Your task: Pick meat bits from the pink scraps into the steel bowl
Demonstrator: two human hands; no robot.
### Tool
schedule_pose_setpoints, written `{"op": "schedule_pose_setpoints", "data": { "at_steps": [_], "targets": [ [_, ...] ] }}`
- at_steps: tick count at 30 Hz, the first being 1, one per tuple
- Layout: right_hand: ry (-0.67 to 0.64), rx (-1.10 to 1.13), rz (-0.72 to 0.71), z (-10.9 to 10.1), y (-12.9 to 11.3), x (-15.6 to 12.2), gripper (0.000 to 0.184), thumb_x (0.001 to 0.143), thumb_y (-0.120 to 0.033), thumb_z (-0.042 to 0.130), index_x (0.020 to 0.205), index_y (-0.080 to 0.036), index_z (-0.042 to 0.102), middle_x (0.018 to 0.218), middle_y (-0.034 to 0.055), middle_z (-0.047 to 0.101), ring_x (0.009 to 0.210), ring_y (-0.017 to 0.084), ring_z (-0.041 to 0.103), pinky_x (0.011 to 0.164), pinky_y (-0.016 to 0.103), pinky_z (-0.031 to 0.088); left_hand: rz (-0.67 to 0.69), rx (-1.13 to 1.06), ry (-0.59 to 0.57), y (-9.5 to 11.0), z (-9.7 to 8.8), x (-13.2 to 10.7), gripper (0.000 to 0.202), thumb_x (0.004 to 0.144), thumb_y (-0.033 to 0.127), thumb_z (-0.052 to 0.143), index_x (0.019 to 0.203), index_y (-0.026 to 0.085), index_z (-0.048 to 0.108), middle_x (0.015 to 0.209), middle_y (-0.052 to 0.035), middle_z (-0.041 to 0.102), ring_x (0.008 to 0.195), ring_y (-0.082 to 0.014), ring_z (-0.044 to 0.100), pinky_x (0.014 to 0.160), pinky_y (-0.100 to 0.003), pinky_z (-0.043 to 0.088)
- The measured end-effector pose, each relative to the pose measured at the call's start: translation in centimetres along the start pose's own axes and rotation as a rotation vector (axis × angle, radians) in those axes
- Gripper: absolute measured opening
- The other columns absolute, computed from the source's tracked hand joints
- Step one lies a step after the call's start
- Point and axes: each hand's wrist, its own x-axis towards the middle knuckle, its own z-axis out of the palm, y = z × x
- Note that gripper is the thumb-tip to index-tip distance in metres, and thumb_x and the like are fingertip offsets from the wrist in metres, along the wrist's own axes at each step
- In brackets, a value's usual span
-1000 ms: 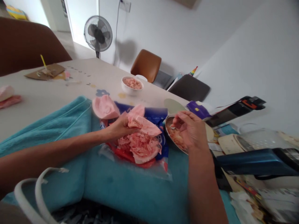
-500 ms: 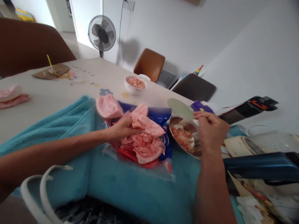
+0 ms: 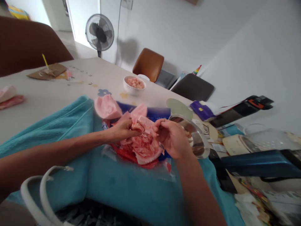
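A pile of pink fruit peel and flesh [image 3: 143, 147] lies on a blue and red plastic bag [image 3: 155, 113] spread over a teal towel [image 3: 122, 185]. My left hand [image 3: 121, 130] is closed on a pink piece at the top of the pile. My right hand [image 3: 171, 138] has its fingers curled against the same piece from the right. A steel bowl [image 3: 198, 142] with pink bits stands just right of my right hand.
A white bowl [image 3: 134, 85] of pink pieces sits farther back on the table [image 3: 47, 97]. Chairs and a fan [image 3: 100, 33] stand beyond. Cardboard [image 3: 47, 71] lies far left. Clutter, a dark blue object [image 3: 258, 163] and papers crowd the right side.
My right hand has moved left from above the steel bowl to the pink piece held by my left hand. My left hand has stayed on the pile.
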Motion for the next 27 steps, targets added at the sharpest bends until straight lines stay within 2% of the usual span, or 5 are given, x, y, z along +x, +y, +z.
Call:
{"op": "schedule_pose_setpoints", "data": {
  "at_steps": [10,15,19,24,27],
  "targets": [
    [0.092,-0.167,-0.126,-0.7,-0.3,-0.4,0.013,0.068,-0.024,0.077,0.078,-0.018,0.07,0.065,-0.0008,0.067,0.057,0.011,0.062,0.047,0.021,0.054,-0.014,-0.063,-0.029,0.3,0.1,-0.2,0.022,0.081,0.031,0.062,0.095,0.013,0.06,0.055,0.0071,0.047,0.046,-0.0065,0.044,0.044,-0.018,0.032],
    [0.457,-0.558,-0.466,-3.4,-1.4,0.2,0.016,0.077,-0.029,0.067,0.089,-0.019,0.072,0.069,-0.0009,0.066,0.06,0.014,0.064,0.054,0.027,0.057,-0.083,-0.135,-0.009,0.3,0.1,-0.3,0.032,0.076,0.02,0.06,0.107,0.013,0.059,0.06,0.0063,0.048,0.049,-0.0085,0.047,0.046,-0.02,0.037],
    [0.76,-0.992,-0.521,-7.8,-3.0,0.7,0.029,0.083,-0.032,0.052,0.103,-0.02,0.069,0.069,0.0015,0.068,0.061,0.019,0.065,0.061,0.037,0.056,-0.105,-0.082,-0.012,0.6,-0.2,-0.4,0.024,0.079,0.017,0.052,0.1,0.014,0.063,0.082,0.0002,0.055,0.062,-0.0097,0.058,0.059,-0.024,0.048],
    [0.896,-1.538,-0.307,-11.4,-4.1,1.0,0.019,0.074,-0.036,0.059,0.065,-0.021,0.068,0.094,0.012,0.074,0.099,0.032,0.065,0.091,0.051,0.048,-0.067,-0.007,-0.077,0.9,-0.4,-0.4,0.022,0.09,0.027,0.051,0.1,0.013,0.064,0.089,-0.0031,0.059,0.065,-0.0102,0.061,0.064,-0.026,0.049],
    [0.922,-1.533,-0.419,-11.3,-4.3,1.1,0.02,0.072,-0.033,0.057,0.059,-0.021,0.065,0.11,0.0118,0.073,0.109,0.032,0.063,0.098,0.052,0.045,-0.021,-0.093,-0.147,0.6,-0.4,-0.2,0.024,0.094,0.029,0.051,0.101,0.01,0.063,0.09,-0.0061,0.063,0.067,-0.0103,0.061,0.063,-0.024,0.049]
  ]
}}
